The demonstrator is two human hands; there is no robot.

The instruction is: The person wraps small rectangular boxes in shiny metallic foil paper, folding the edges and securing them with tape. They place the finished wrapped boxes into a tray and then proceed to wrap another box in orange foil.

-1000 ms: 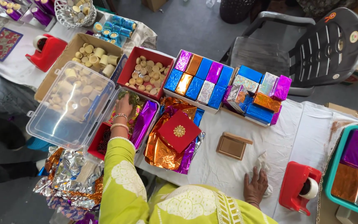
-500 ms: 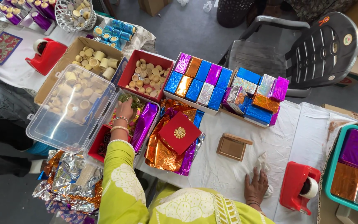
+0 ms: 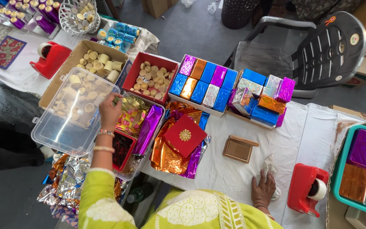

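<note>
Since the earlier frames: left hand [image 3: 109, 111] has crept a little further up over the open compartment tray, right hand [image 3: 263, 190] has not shifted. Left hand is reached forward, fingers drawn together at the tips just above the gold-wrapped items [image 3: 133, 104]; whether it pinches one is unclear, as the fingertips are seen from behind. Clear plastic lid [image 3: 75, 112] lies immediately to the left of that hand, tipped over the cardboard box of cream-coloured cups [image 3: 100, 63], presumably pushed aside to give access. Purple foil roll [image 3: 148, 129] sits just right of the wrist. Right hand rests flat on the white-covered bench [image 3: 310, 131], fingers spread, holding nothing, likely bracing the reach. Red gift box [image 3: 185, 135] on a sheet of orange foil lies between the hands; small brown box [image 3: 239, 148] is just ahead of the right hand, red tape dispenser [image 3: 308, 188] to its right.
</note>
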